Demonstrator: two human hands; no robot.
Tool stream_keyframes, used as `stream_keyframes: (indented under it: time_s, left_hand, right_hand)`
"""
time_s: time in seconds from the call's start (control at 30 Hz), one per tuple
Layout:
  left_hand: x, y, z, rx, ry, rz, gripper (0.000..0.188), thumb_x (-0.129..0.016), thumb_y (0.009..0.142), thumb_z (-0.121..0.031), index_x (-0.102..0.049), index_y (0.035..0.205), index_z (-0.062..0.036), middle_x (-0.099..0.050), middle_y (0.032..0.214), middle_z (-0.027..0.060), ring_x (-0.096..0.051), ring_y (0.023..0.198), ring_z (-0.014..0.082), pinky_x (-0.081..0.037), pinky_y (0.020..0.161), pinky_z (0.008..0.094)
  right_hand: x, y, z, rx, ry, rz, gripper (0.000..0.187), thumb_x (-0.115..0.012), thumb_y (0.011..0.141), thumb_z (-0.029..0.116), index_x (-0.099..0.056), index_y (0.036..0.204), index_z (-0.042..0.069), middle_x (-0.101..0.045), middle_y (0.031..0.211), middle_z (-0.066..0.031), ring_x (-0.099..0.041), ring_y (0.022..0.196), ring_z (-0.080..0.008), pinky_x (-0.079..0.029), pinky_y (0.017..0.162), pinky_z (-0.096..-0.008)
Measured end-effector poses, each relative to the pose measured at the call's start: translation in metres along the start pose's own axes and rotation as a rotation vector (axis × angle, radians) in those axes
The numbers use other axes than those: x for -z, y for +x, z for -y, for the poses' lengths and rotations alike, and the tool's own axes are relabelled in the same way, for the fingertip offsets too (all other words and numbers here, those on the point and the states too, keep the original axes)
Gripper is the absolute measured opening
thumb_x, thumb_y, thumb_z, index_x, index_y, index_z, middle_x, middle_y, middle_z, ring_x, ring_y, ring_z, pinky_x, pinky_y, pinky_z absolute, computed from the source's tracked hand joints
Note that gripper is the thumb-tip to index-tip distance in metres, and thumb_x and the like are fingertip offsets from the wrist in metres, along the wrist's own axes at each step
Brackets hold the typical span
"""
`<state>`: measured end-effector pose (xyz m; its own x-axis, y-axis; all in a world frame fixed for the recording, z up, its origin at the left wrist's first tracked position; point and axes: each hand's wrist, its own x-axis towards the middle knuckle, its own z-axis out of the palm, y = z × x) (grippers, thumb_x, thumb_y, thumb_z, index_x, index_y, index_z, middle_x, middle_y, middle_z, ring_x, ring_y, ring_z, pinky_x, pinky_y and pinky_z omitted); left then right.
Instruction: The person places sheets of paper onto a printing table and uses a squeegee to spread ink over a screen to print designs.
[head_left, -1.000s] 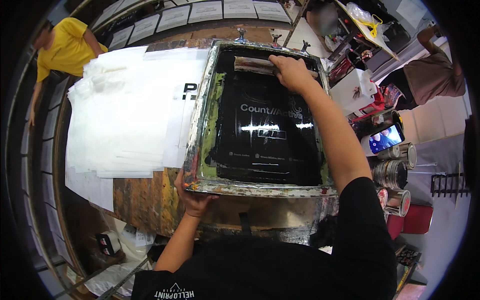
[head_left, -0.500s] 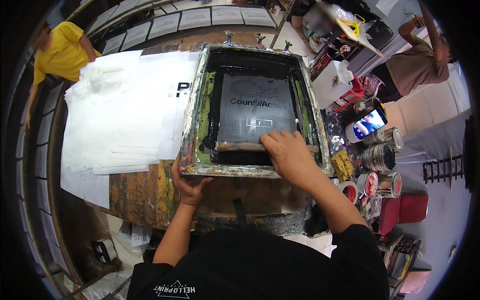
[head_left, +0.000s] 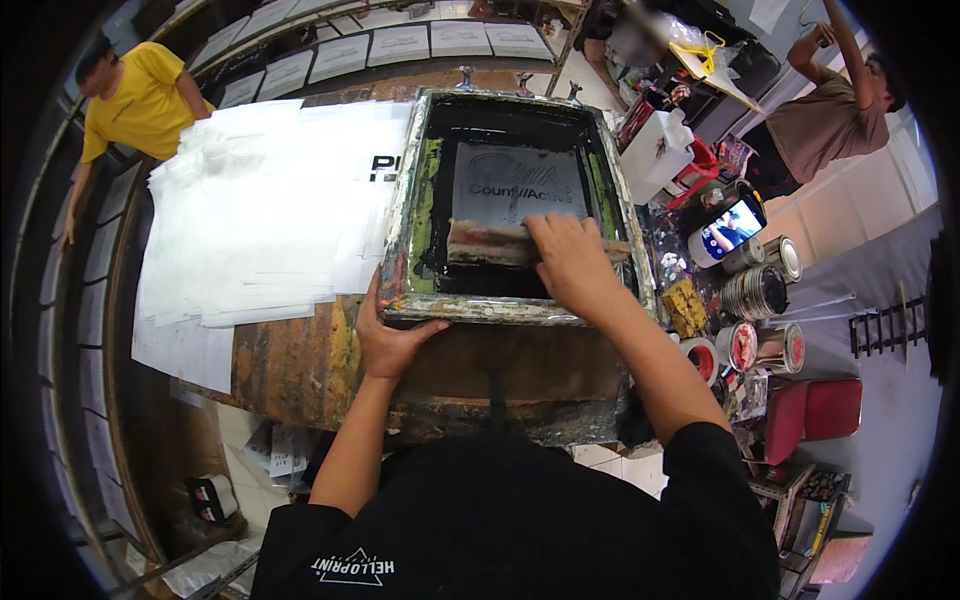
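L. grip point(head_left: 388, 347) held the screen frame point(head_left: 480, 307) by its near-L corner, prob. to steady it. Ahead-R of that, R. grip point(head_left: 575, 262) clasped the squeegee point(head_left: 488, 243) across the mesh point(head_left: 485, 212), prob. for even pressure. Sheets point(head_left: 260, 220) lay L. of R. grip; clamps point(head_left: 466, 79) beyond.

Print wkshp, w/ inky frame point(head_left: 490, 309), paint cans point(head_left: 778, 349) & stained tbl point(head_left: 285, 352).

Red chair point(head_left: 832, 409), lit phone point(head_left: 731, 232)
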<state>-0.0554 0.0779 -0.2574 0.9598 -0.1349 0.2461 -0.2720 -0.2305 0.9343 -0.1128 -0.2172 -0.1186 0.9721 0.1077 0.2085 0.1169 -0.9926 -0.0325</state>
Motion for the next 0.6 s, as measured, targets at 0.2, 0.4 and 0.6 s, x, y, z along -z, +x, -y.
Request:
stream_keyframes:
  time_s: [0.2,0.4,0.6]
  left_hand:
    - [0.002,-0.004,0.007,-0.103,0.23,-0.03,0.129,-0.108,0.047,-0.046,-0.051,0.152,0.0003,-0.068,0.118,0.0143,-0.061,0.105,0.0329,-0.05,0.095,0.0468]
    - [0.003,-0.003,0.011,-0.18,0.24,-0.033,0.128,-0.107,0.046,-0.045,-0.052,0.152,-0.0004,-0.067,0.118,0.0156,-0.06,0.107,0.0365,-0.05,0.096,0.0473]
    - [0.005,-0.006,0.017,-0.111,0.194,-0.003,0.128,-0.107,0.045,-0.047,-0.052,0.151,-0.0005,-0.063,0.118,0.0133,-0.06,0.104,0.0334,-0.052,0.092,0.0475]
  right_hand:
    - [0.008,-0.006,-0.005,0.055,0.122,0.08,0.054,-0.08,0.082,0.011,-0.049,0.126,0.005,-0.06,0.116,-0.0151,-0.057,0.117,-0.0359,-0.038,0.094,-0.0495]
    - [-0.004,-0.008,0.008,0.033,0.058,0.101,0.05,-0.081,0.079,0.012,-0.052,0.119,0.007,-0.057,0.11,-0.0124,-0.057,0.109,-0.0314,-0.036,0.098,-0.0486]
    - [-0.027,0.027,-0.022,0.09,0.014,0.035,0.051,-0.082,0.078,0.011,-0.051,0.12,0.007,-0.058,0.111,-0.012,-0.057,0.11,-0.0321,-0.036,0.098,-0.0503]
